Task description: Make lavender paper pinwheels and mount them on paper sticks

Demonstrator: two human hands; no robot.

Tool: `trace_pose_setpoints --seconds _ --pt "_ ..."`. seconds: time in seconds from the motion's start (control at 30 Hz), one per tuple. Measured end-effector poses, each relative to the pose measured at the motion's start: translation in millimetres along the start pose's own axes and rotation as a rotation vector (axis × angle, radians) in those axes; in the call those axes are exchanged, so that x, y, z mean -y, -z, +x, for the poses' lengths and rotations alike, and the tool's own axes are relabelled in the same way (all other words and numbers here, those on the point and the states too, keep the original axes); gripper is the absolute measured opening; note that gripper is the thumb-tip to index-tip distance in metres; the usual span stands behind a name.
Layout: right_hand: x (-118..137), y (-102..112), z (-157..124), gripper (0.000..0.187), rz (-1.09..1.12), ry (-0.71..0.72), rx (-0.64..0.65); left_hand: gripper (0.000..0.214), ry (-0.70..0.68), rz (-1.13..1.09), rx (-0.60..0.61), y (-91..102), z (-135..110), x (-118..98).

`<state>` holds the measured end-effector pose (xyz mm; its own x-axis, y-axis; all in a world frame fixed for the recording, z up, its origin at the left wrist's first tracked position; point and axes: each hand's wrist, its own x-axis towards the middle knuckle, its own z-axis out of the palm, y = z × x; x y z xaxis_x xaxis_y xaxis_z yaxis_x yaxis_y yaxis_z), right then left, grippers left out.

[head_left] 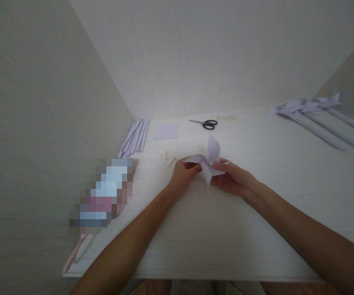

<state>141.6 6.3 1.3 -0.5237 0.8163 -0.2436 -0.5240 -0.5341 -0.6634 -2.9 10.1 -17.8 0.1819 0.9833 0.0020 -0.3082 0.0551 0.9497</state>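
A pale lilac paper pinwheel is held between my two hands above the middle of the white table. My left hand grips it from the left, fingers closed under one curved blade. On the other side, my right hand pinches it near the centre, with the thumb on the front. Its blades fan upward, left, right and down. What lies behind the pinwheel's centre is hidden by the paper and fingers.
Black-handled scissors lie beyond my hands, beside a square lilac sheet. Rolled paper sticks are at the back left. Several finished pinwheels on sticks rest at the right. Small tan bands lie near my left hand. A blurred-out object sits left.
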Motion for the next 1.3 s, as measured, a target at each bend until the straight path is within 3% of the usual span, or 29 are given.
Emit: trace_pose_setpoints --seconds 0.5,0.87,1.17,1.3 --pt "1.5 -4.1 -0.1 0.018 0.04 0.045 -0.067 0.021 -0.027 0.117 -0.051 -4.1 0.0 -4.7" --pt "12.0 0.5 3.4 0.018 0.219 0.226 -0.233 0.018 -0.079 0.22 -0.104 -8.2 -3.0 -9.8" --pt "13.8 -0.2 3.5 0.024 0.236 0.255 -0.212 0.013 -0.098 0.474 -0.01 -10.6 -8.3 -4.3" --pt "12.1 1.1 5.4 0.023 0.207 0.266 -0.183 0.009 -0.115 0.561 -0.053 -16.0 -5.9 -8.5"
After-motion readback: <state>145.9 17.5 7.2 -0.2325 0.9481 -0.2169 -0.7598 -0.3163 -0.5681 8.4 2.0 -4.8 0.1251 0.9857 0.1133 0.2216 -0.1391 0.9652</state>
